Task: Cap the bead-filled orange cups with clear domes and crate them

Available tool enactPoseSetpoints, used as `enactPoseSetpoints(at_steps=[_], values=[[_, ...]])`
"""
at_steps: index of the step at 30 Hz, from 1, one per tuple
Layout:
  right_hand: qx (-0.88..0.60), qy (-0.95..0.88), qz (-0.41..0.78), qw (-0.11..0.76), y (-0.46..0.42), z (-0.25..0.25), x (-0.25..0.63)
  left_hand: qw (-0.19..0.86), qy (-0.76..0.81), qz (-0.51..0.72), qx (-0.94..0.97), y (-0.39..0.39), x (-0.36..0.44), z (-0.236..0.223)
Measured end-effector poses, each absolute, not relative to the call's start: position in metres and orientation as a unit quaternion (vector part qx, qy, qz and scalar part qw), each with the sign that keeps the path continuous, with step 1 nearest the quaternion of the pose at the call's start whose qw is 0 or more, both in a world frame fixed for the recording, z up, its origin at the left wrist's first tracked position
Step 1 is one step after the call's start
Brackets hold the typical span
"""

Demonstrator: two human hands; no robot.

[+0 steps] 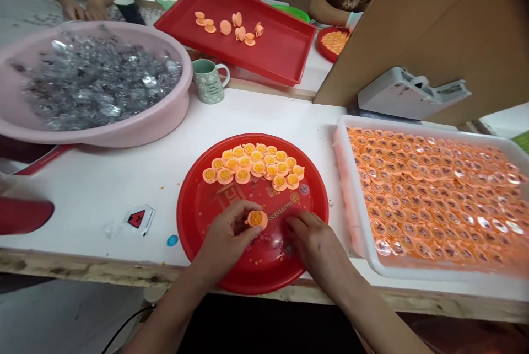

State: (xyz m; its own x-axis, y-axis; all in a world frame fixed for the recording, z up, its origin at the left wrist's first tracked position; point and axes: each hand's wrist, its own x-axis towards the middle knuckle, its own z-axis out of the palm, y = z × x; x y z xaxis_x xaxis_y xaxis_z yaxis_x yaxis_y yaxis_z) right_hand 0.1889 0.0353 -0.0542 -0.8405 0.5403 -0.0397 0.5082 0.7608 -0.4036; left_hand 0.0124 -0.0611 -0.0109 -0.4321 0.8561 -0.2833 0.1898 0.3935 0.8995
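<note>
Over the near half of a round red tray [188, 205], my left hand [229, 232] pinches a small orange toy teacup on a saucer [257, 219], with yellow-orange filling showing in the cup. To its right, my right hand [312, 235] reaches down to the tray with its fingers curled together. Its fingertips are bent out of sight, so whatever they hold cannot be made out. Several similar filled toy teacups [243, 162] stand grouped across the tray's far half. Small discs [305, 189] and tiny loose bits lie on the tray near my right hand.
A white bin [359, 221] on the right holds rows of orange cups under clear discs. At the left stands a pink basin [165, 122] of clear shiny pieces. Behind are a green mug [209, 82], a tilted red tray [281, 56] and cardboard [450, 28]. Other people's hands [88, 9] work beyond.
</note>
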Motion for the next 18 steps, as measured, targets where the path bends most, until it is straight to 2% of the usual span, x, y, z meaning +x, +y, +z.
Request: enactPoseSetpoints(at_steps=[6, 8, 11, 13, 18], values=[[-0.285, -0.945, 0.144, 0.065, 0.040, -0.052, 0.192, 0.432, 0.713, 0.476, 0.280, -0.066, 0.017, -0.025], [-0.326, -0.923, 0.180, 0.097, 0.043, -0.052, 0.192, 0.441, 0.706, 0.481, 0.277, -0.066, 0.020, -0.029], [-0.401, -0.846, 0.314, 0.158, 0.049, -0.054, 0.194, 0.472, 0.683, 0.498, 0.251, -0.066, 0.024, -0.030], [-0.432, -0.797, 0.386, 0.170, 0.051, -0.055, 0.194, 0.485, 0.672, 0.511, 0.228, -0.065, 0.026, -0.030], [-0.423, -0.818, 0.338, 0.193, 0.045, -0.050, 0.189, 0.468, 0.690, 0.503, 0.229, -0.065, 0.020, -0.031]])
